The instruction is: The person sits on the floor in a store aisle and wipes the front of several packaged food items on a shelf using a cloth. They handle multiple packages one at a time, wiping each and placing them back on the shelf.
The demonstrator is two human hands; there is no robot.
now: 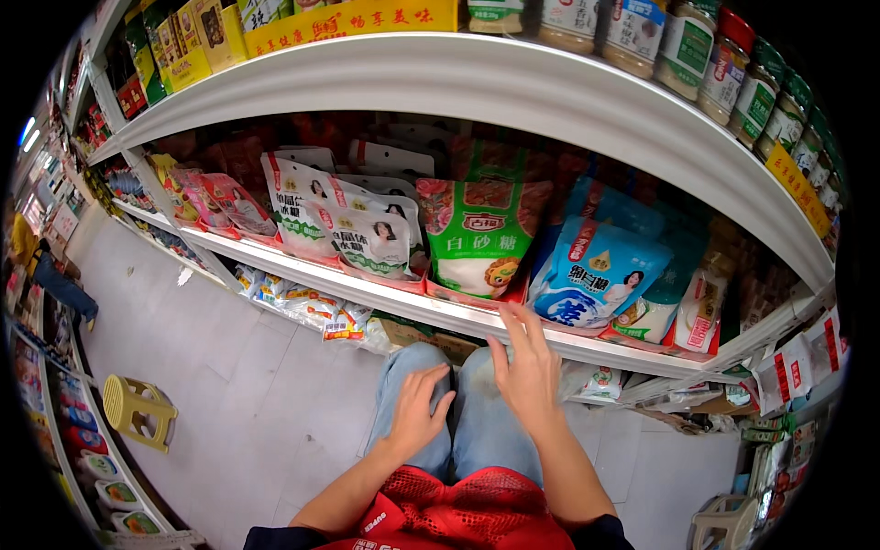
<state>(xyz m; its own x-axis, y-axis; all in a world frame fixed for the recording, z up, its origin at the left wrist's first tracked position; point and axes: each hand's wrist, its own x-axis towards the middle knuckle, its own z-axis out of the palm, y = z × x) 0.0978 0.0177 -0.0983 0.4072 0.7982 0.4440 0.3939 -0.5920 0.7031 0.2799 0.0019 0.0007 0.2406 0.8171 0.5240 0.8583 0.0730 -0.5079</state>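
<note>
My left hand (418, 411) rests over my left knee in light blue jeans, fingers slightly spread and holding nothing. Raised before the shelf edge (474, 313), my right hand (528, 371) is empty, its fingertips close to the red tray lip under the bags; contact cannot be told. Just above it stands a green bag of white sugar (474, 237). To its right leans a blue bag of soft sugar (595, 271). White pouches of rock sugar (375, 240) stand to the left, with pink pouches (237, 203) farther along.
Seasoning jars (687, 51) line the shelf above. Plastic-wrapped packets (347, 320) and a cardboard box (447, 347) sit low under the shelf. A yellow plastic stool (139, 412) stands on the floor at left, another stool (723, 526) at lower right. A person (51, 271) is at far left.
</note>
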